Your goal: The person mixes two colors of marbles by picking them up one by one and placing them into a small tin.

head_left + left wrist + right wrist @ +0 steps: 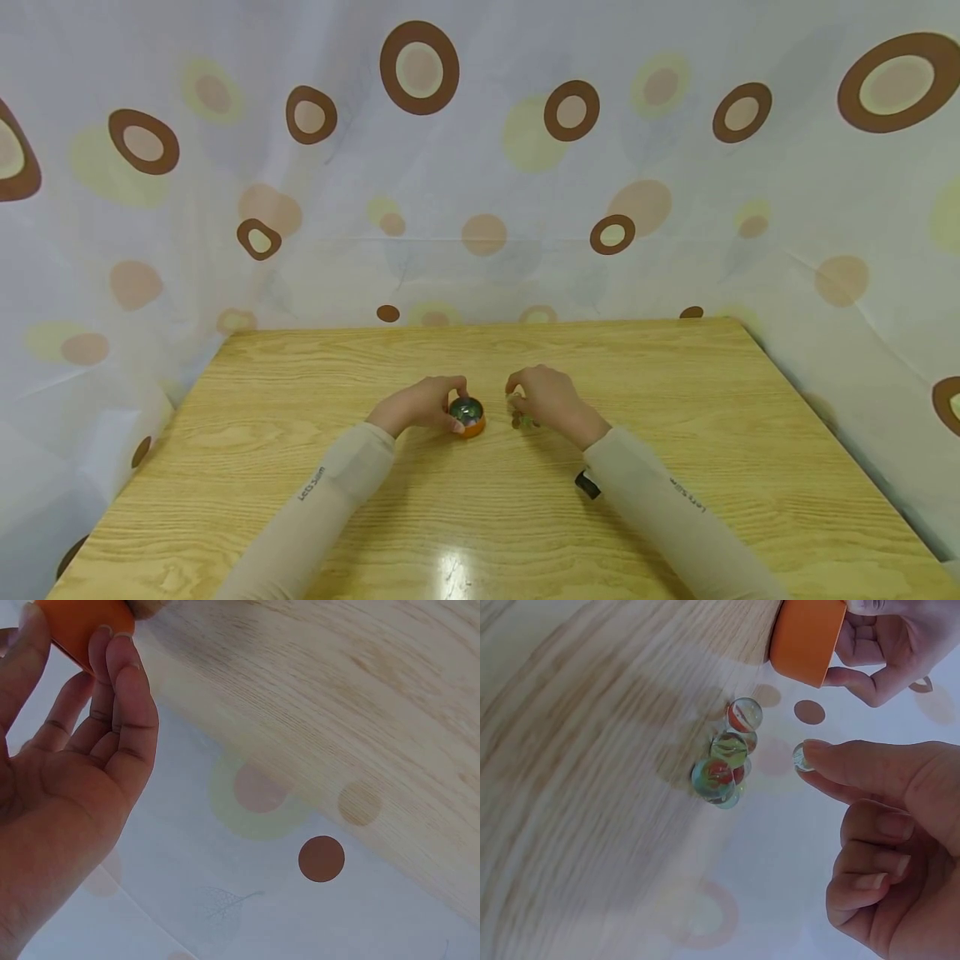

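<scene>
An orange bowl (472, 430) with a dark inside stands on the table, and glass marbles (467, 411) show in it. My left hand (429, 403) holds it by the rim, thumb on the near side and fingers on the far side. In the right wrist view, my right hand (885, 840) pinches one clear marble (801, 757) between thumb and index finger, raised off the table. Several swirled glass marbles (727, 754) lie in a cluster on the wood beside that hand, to the right of the bowl. The left wrist view shows the bowl's orange side (86, 626).
The wooden table (300, 375) reaches back to a white curtain (480, 167) printed with brown and pastel rounds, which also hangs along both sides. A black band (588, 484) shows below the right sleeve (660, 500). Light glares off the table's near edge.
</scene>
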Demonstrator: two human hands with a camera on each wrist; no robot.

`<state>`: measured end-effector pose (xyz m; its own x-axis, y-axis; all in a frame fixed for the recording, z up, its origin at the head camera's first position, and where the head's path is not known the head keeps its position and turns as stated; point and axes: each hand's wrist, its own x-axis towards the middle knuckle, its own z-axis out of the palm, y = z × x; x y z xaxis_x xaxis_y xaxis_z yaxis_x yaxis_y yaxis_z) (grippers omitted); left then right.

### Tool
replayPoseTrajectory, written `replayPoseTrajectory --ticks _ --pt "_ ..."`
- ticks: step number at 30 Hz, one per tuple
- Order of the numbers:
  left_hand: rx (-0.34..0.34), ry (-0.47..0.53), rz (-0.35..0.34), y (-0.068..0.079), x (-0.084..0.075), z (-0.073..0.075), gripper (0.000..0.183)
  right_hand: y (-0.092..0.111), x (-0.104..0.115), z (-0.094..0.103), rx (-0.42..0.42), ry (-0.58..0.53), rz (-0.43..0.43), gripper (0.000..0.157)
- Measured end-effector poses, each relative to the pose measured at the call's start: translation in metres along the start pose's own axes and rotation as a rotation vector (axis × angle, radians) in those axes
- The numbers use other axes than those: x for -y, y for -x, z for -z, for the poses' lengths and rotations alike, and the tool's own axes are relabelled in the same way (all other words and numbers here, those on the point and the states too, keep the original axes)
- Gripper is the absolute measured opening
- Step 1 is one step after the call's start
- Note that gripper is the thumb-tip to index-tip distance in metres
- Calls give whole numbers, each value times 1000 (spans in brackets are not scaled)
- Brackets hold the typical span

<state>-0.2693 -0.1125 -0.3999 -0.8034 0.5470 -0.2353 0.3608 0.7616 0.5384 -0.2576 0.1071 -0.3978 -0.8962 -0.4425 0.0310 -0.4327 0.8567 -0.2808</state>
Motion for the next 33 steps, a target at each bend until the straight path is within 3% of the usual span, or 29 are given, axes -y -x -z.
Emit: replayPoseTrajectory --ticks 33 --pt "-1 -4 -13 0 0 0 37 -5 16 -8 -9 -40 39 18"
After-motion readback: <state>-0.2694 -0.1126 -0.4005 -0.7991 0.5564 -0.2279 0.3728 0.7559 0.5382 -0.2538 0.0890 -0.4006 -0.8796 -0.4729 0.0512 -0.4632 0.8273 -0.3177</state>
